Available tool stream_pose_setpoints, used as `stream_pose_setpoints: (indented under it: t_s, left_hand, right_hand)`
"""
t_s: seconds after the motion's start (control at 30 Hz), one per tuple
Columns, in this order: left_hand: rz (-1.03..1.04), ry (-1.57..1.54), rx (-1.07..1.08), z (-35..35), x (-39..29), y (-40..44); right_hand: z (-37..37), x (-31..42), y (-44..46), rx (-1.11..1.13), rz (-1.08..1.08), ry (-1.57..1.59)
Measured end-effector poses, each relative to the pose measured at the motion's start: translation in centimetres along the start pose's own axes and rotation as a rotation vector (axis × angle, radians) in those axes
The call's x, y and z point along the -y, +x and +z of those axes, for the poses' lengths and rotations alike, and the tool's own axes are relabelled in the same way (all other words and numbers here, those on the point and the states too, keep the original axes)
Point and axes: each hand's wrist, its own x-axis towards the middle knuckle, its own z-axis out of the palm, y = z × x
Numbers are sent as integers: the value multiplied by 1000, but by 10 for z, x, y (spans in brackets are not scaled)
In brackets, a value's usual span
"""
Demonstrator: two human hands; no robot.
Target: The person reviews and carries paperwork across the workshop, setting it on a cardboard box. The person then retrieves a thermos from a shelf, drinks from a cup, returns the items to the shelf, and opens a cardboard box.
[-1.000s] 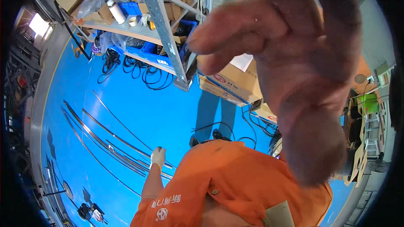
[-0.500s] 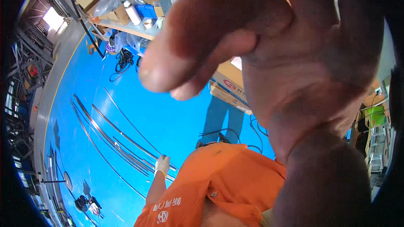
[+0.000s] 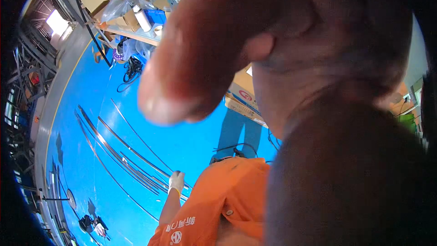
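My right hand (image 3: 318,54) is bare and dark, very close to the lens, and fills the upper right. One finger bends toward the left and covers another fingertip. The other fingers reach up out of frame, and nothing shows in the hand. Lower down, my left hand (image 3: 176,181) wears a pale glove and is held out left of my orange shirt (image 3: 234,180). It is too small to make out how its fingers lie. In line with it, long thin dark strips (image 3: 120,155) lie on the blue floor; I cannot tell whether the glove touches one.
A shelf (image 3: 132,33) at the upper left carries a white bottle (image 3: 142,18), a blue bin (image 3: 156,17) and plastic bags. Coiled black cable (image 3: 132,69) lies beneath. Cardboard boxes (image 3: 246,93) stand ahead of my feet. Dark items (image 3: 86,222) lie at the lower left.
My right hand has shifted, its bent finger moving left and down. Its forearm covers more of the shirt and the right side. My left hand shows almost no change.
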Motion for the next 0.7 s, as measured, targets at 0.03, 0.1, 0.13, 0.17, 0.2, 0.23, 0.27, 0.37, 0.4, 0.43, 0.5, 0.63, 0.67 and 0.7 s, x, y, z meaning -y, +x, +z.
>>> stream_pose_setpoints:
  t_s: [0.03, 0.1, 0.13, 0.17, 0.2, 0.23, 0.27, 0.37, 0.4, 0.43, 0.5, 0.63, 0.67, 0.7]
  left_hand:
    - [-7, -3, -3, -1, -2, -2]
    - [-5, -13, -12, 0, -5, 0]
    - [-16, 1, -2, 0, -4, 2]
    - [-25, 15, 7, 1, -4, 5]
    - [-31, 27, 18, 1, -2, 8]
    - [-37, 40, 29, 2, -1, 11]
    - [-43, 53, 39, 3, 1, 14]
    - [-63, 97, 62, 7, 9, 24]
    - [-68, 111, 69, 8, 13, 26]
    - [-60, 109, 65, 10, 20, 27]
    - [574, -314, 12, 15, 42, 28]
    - [896, -531, -16, 2, 23, 18]
    - [584, -327, 2, -6, 0, 5]
    - [274, -128, 17, -12, -20, -3]
  right_hand:
    - [9, 2, -4, -1, -9, 1]
    - [17, 4, -6, 1, -33, 6]
    - [-4, 13, -1, -2, -41, 11]
    - [0, 12, 1, -3, -52, 13]
    - [53, -56, 48, -2, -64, 14]
    - [80, -96, 81, -3, -75, 14]
    - [66, -88, 85, -2, -88, 15]
    - [102, 1, 51, -8, -129, 23]
    - [50, -71, 93, -8, -143, 26]
    - [44, -65, 94, -9, -156, 28]
    - [40, -48, 84, -11, -183, 31]
    - [21, 27, 5, -22, -221, 41]
    - [16, 18, 24, -26, -228, 44]
    - [37, 16, 12, -25, -236, 49]
